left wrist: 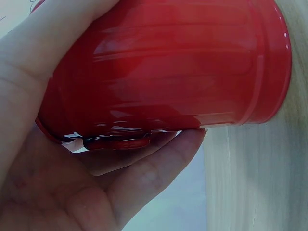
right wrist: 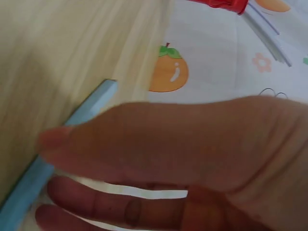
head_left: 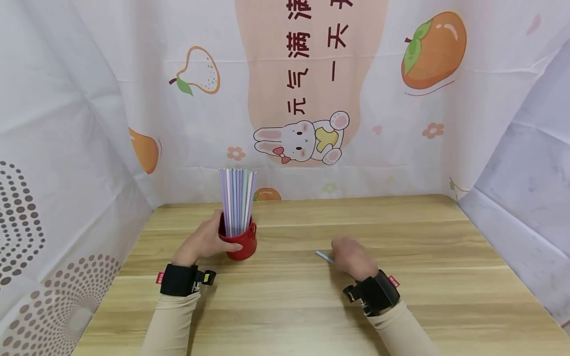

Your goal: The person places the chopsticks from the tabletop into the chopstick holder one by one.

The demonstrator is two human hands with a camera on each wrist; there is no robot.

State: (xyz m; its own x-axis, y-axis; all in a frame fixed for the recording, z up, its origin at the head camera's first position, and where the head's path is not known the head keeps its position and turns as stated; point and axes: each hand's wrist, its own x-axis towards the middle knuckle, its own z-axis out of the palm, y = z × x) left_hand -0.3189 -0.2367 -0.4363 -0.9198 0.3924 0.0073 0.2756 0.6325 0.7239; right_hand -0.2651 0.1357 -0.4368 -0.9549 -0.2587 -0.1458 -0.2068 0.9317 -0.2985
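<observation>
On desk: left hand point(head_left: 206, 241) wraps red cup point(head_left: 241, 244) of tall straws point(head_left: 237, 207); right hand point(head_left: 352, 257) pinches loose straw point(head_left: 324, 256). Risk: top-heavy cup tipping, straws spilling.

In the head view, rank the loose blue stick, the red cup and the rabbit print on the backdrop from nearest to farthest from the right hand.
1. Loose blue stick: on the table, at the right hand's fingers.
2. Red cup: to the left, gripped by the left hand and full of upright sticks.
3. Rabbit print: on the backdrop, behind the table.
</observation>
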